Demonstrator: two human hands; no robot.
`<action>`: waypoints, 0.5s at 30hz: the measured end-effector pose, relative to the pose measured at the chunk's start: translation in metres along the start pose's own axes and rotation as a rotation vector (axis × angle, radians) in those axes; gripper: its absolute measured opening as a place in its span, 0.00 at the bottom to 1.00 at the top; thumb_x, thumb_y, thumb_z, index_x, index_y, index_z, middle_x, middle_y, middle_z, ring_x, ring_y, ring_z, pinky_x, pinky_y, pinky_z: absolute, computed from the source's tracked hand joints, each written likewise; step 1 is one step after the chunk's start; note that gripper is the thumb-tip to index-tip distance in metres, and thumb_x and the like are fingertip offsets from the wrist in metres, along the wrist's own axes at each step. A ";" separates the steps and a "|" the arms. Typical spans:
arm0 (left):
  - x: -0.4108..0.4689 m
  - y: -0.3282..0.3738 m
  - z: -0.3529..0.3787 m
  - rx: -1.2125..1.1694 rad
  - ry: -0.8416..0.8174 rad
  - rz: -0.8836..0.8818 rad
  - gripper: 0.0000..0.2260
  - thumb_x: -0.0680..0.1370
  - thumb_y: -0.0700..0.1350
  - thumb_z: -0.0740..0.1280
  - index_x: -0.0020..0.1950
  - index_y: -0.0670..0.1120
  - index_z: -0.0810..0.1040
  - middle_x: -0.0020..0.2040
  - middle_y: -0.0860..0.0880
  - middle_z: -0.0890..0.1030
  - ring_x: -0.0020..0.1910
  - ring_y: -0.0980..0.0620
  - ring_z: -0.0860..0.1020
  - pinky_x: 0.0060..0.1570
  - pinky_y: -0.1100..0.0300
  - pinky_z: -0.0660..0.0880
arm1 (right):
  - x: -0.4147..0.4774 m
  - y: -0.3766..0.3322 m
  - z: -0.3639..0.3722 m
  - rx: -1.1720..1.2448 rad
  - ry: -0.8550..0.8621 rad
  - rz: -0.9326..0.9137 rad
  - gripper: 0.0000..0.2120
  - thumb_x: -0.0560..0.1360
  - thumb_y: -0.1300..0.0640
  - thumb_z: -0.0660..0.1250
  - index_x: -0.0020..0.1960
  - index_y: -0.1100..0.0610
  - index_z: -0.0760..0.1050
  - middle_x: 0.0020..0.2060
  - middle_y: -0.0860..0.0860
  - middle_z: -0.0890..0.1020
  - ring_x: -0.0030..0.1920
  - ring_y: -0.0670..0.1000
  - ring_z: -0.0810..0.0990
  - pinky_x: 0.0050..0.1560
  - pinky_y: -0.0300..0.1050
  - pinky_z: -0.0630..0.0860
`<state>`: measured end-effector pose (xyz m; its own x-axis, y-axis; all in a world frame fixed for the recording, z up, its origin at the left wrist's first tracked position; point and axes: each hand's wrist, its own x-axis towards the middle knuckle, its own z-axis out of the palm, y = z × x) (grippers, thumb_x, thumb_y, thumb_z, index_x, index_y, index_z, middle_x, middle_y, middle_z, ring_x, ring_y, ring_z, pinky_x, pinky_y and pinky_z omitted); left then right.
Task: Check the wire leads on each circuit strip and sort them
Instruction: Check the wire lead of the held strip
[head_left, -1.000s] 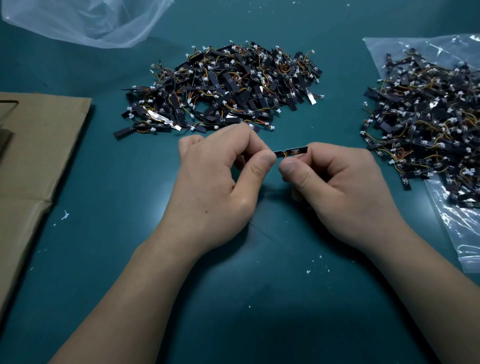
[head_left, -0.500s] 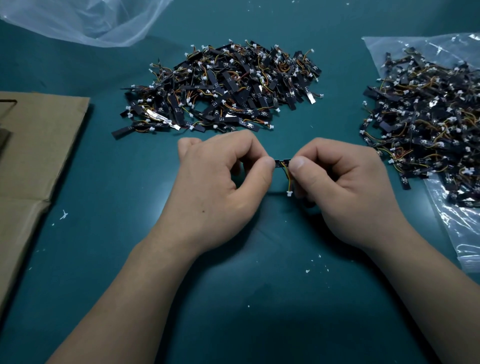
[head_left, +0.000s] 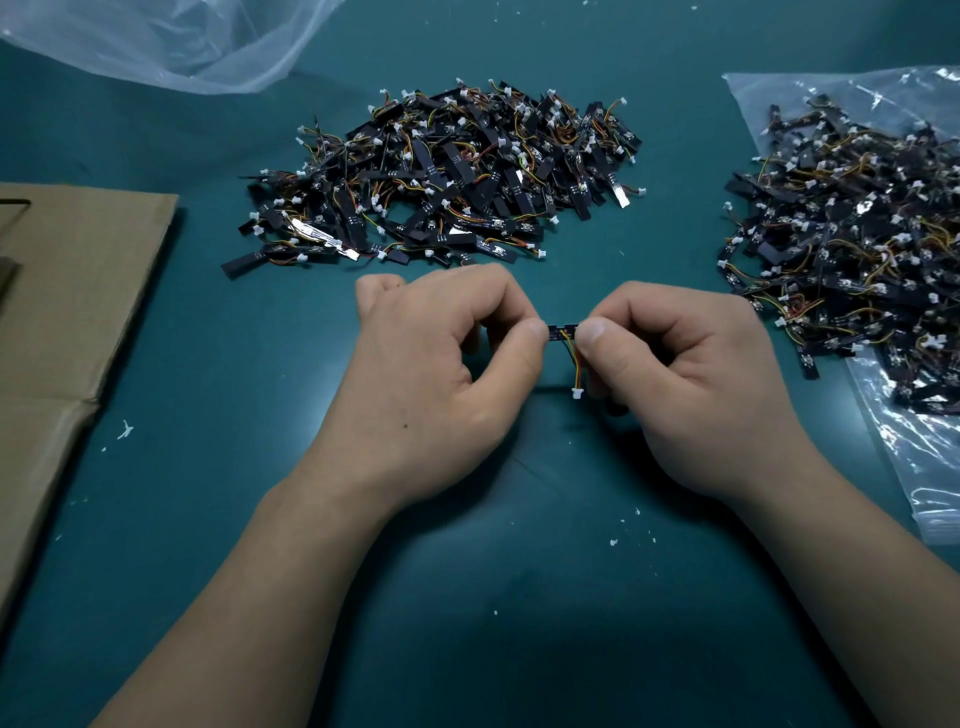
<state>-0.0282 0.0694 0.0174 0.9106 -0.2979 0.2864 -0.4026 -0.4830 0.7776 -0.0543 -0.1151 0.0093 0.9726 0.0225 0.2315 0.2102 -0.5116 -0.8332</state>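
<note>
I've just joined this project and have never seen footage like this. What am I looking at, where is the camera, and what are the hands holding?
There is no machine here: a person works with two bare hands. The view comes from a camera worn on the person's head, looking forward and down, so both arms reach in from the bottom.

The left hand and the right hand each pinch one end of a small dark circuit strip. Thin coloured wires hang from it and end in a white plug.

On the green table, a pile of similar strips lies in the middle. A second pile sits on a clear plastic bag at the right. Brown cardboard lies at the left, and another clear bag at the top left.
</note>
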 end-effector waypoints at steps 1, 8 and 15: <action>0.000 0.000 0.000 0.012 -0.001 -0.001 0.10 0.78 0.47 0.67 0.37 0.51 0.75 0.32 0.60 0.75 0.37 0.56 0.76 0.58 0.41 0.67 | 0.000 0.000 0.000 0.000 0.000 0.002 0.13 0.77 0.50 0.65 0.35 0.51 0.77 0.27 0.51 0.77 0.28 0.55 0.75 0.31 0.53 0.72; 0.001 -0.002 0.000 -0.003 0.002 0.021 0.10 0.78 0.47 0.67 0.37 0.52 0.75 0.31 0.61 0.74 0.35 0.57 0.76 0.55 0.39 0.70 | 0.001 0.000 -0.001 0.021 -0.018 0.000 0.13 0.77 0.51 0.64 0.35 0.51 0.77 0.28 0.52 0.79 0.28 0.56 0.75 0.31 0.55 0.72; 0.001 -0.003 0.000 -0.031 -0.009 0.042 0.09 0.78 0.46 0.67 0.38 0.51 0.76 0.32 0.60 0.74 0.34 0.53 0.76 0.49 0.36 0.72 | 0.001 -0.001 -0.001 0.012 -0.018 -0.015 0.13 0.77 0.50 0.64 0.36 0.50 0.77 0.28 0.50 0.79 0.29 0.55 0.76 0.31 0.54 0.73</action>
<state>-0.0263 0.0710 0.0155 0.8921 -0.3246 0.3143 -0.4372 -0.4440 0.7821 -0.0540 -0.1157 0.0106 0.9710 0.0458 0.2346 0.2256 -0.5006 -0.8358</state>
